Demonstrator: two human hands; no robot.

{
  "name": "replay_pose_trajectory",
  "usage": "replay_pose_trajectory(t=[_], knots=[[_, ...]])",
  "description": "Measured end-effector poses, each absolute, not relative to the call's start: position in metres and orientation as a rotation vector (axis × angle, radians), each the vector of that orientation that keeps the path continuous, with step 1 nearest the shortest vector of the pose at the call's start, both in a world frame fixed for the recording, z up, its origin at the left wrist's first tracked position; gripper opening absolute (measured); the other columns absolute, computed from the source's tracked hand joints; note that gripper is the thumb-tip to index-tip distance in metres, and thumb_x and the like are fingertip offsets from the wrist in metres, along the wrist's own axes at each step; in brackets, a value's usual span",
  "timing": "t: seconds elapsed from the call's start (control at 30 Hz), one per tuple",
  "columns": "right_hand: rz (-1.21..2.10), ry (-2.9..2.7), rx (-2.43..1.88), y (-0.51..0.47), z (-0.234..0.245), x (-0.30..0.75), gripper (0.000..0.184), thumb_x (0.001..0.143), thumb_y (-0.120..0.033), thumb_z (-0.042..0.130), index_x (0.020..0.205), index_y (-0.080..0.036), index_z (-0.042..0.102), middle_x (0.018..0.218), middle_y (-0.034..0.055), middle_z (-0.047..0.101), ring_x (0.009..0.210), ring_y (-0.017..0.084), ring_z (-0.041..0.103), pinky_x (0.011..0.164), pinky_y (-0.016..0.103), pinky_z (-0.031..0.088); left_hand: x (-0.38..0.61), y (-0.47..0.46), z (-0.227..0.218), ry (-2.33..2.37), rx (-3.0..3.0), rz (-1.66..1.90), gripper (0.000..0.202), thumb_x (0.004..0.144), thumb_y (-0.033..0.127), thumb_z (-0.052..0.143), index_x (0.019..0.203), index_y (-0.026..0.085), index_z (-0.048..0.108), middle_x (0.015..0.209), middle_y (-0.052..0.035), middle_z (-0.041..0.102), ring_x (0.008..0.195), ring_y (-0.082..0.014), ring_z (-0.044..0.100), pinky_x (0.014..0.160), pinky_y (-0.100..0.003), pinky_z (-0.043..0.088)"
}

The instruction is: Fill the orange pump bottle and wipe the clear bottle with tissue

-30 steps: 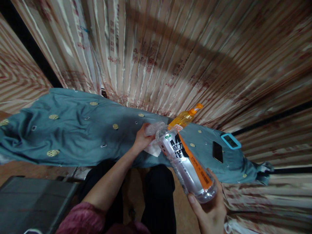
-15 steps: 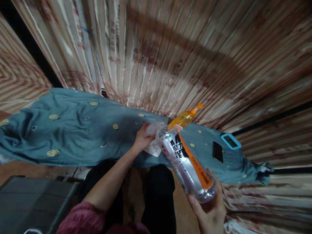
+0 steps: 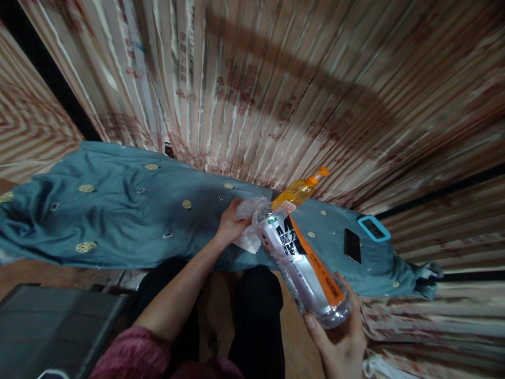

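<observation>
A large clear plastic bottle (image 3: 307, 273) with a silver and orange label lies tilted across the front of me, its neck end up and to the left. My right hand (image 3: 341, 337) is wrapped around its base. At the neck end, my left hand (image 3: 232, 223) is closed on a crumpled white tissue (image 3: 248, 241), which hangs below the fingers and bunches against the bottle's top. The neck itself is mostly hidden. Just behind stands a yellow-orange pump bottle (image 3: 294, 193), partly covered by the clear bottle.
A teal patterned cloth (image 3: 130, 210) covers the narrow table. On its right side lie a black phone (image 3: 352, 246) and a blue-framed digital clock (image 3: 374, 228). Striped curtains (image 3: 252, 79) hang close behind. A dark grey box (image 3: 59, 326) stands at lower left.
</observation>
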State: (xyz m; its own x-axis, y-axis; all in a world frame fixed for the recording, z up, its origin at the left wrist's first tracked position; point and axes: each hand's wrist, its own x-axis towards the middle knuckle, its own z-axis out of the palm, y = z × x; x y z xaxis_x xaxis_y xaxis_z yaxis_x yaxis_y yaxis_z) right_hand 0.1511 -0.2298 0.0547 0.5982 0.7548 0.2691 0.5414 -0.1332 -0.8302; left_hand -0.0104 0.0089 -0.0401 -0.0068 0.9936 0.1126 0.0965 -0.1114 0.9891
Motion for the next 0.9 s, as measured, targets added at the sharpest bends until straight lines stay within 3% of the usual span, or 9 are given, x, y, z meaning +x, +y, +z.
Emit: replay_pose_trajectory(t=[0.33,0.53,0.73,0.9], knots=[[0.307,-1.057,-1.789,-0.2302,0.0544,0.152,0.098,0.072,-0.059,0.081,0.151,-0.014,0.045,0.145,0.0185,0.055,0.137,0.037,0.051,0.108,0.047,0.046,-0.0114,0.0091,-0.039,1.218,1.361,1.253,0.052,0.064,0.032,0.086,0.11,0.018,0.064,0.101,-0.0063,0.076,0.093,-0.025,0.073,0.089,-0.038,0.059],[0.295,-1.058,-1.792,-0.23,0.0535,0.1534,0.099,0.07,-0.06,0.082,0.149,-0.013,0.046,0.147,0.0191,0.054,0.141,0.039,0.047,0.115,0.051,0.039,-0.0155,0.0053,-0.0355,1.153,1.342,1.25,0.045,0.076,0.044,0.076,0.112,0.018,0.065,0.099,-0.0061,0.075,0.091,-0.0245,0.071,0.086,-0.036,0.059],[0.3,-1.06,-1.783,-0.2308,0.0518,0.1547,0.098,0.071,-0.057,0.083,0.151,-0.015,0.046,0.147,0.0176,0.056,0.141,0.038,0.048,0.111,0.048,0.045,-0.0176,0.0034,-0.0341,1.115,1.308,1.274,0.035,0.088,0.049,0.06,0.108,0.021,0.066,0.097,-0.0046,0.075,0.095,-0.0231,0.071,0.093,-0.035,0.055],[0.285,-1.078,-1.772,-0.2312,0.0498,0.1556,0.097,0.071,-0.057,0.083,0.151,-0.016,0.046,0.145,0.0173,0.056,0.137,0.037,0.052,0.11,0.049,0.046,-0.0171,0.0046,-0.0346,1.127,1.317,1.276,0.033,0.088,0.048,0.059,0.107,0.021,0.066,0.098,-0.0048,0.074,0.096,-0.0232,0.071,0.095,-0.036,0.055]])
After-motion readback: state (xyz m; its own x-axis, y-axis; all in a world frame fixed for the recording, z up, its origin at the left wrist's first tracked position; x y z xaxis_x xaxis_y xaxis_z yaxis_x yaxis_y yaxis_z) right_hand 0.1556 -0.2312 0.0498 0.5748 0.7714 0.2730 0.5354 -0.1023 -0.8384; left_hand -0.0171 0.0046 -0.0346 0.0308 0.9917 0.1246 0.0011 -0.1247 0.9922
